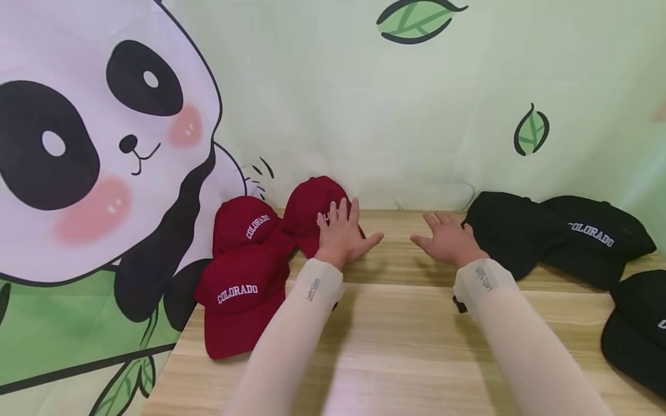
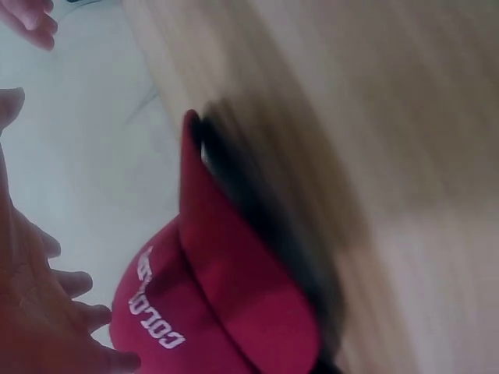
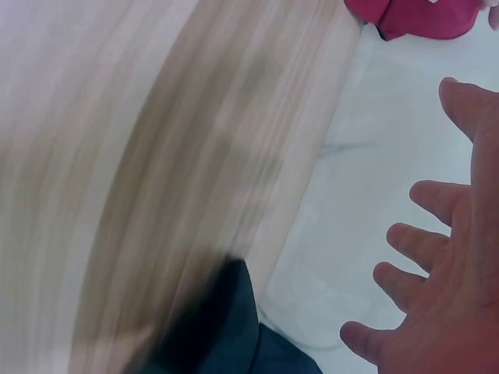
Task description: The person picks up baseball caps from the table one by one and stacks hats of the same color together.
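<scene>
My left hand (image 1: 340,231), fingers spread and straight, is over the front of a red cap (image 1: 318,199) lettered COLORADO and partly hides its lettering. In the left wrist view those fingers are beside the red cap (image 2: 210,288) without gripping it. Two more red caps, one behind (image 1: 244,222) and one in front (image 1: 241,294), lie to its left. My right hand (image 1: 447,238) is extended, holding nothing, just left of a black cap (image 1: 502,225). In the right wrist view its fingers are apart, with a dark cap (image 3: 226,335) at the lower edge.
A second black cap (image 1: 593,237) overlaps the first, and another (image 1: 637,329) lies nearer at the right edge. The wooden table (image 1: 385,346) runs back to a pale green cloth backdrop (image 1: 338,104) printed with a panda (image 1: 156,144).
</scene>
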Demonstrator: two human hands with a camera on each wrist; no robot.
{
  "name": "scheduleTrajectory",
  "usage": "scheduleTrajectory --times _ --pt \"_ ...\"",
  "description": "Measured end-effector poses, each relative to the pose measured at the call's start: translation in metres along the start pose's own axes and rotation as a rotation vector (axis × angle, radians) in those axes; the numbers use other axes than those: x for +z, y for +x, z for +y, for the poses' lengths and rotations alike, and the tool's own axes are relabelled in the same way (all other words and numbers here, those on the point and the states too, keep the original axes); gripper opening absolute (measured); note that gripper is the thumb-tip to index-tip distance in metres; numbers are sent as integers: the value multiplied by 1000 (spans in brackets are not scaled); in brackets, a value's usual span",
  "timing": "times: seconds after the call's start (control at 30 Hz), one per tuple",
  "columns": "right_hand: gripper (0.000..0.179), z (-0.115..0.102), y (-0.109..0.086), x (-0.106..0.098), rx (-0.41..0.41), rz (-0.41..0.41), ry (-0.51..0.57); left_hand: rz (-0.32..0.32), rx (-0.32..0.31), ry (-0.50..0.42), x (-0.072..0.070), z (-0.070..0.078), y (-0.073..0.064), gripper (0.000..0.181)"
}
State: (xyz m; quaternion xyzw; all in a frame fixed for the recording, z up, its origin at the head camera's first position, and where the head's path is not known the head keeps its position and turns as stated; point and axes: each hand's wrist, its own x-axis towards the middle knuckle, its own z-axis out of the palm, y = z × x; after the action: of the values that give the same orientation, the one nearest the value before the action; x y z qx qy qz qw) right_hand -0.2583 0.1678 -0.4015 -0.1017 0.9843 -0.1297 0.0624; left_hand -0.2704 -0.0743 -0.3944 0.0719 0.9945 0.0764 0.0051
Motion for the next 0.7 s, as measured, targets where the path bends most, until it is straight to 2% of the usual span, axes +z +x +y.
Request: scheduleTrajectory --times 0.13,0.3,0.43,0.7 --pt "78 -12 3 10 -26 -1 25 -25 -23 -25 12 -10 -8 100" --pt "76 -17 8 20 -46 17 29 3 -23 -43 17 -16 -13 97" --pt "75 -22 10 25 -74 38 33 -9 -29 -67 22 -20 -19 95" --pt "73 -33 16 35 -105 44 69 32 -72 -159 34 -27 -30 88"
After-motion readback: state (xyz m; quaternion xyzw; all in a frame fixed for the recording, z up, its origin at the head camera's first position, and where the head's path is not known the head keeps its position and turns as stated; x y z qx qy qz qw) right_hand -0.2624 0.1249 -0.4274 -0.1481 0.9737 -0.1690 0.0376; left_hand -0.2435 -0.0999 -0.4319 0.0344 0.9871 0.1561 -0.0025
